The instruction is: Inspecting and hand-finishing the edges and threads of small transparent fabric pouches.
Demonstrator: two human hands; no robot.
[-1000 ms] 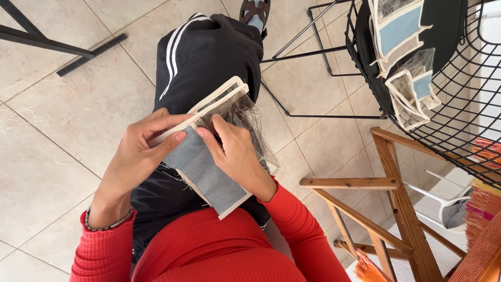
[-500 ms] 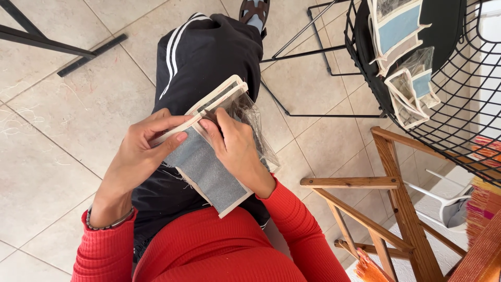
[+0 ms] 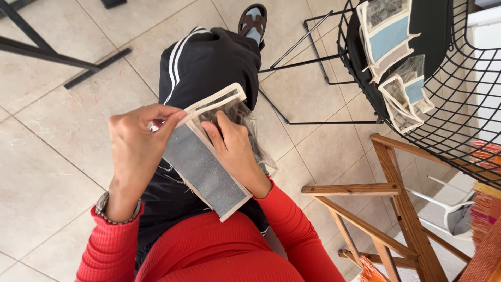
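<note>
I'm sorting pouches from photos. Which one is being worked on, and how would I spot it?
Look at the lap in black trousers. The pouch lies there between the left hand and right hand. Unlike the blue-panelled pouches in the wire basket, it has a grey panel.

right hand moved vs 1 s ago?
No, barely. The right hand still lies flat on the grey pouch over the lap, its place against the black trouser leg and the pouch's cream edge unchanged. The left hand still pinches that edge.
</note>
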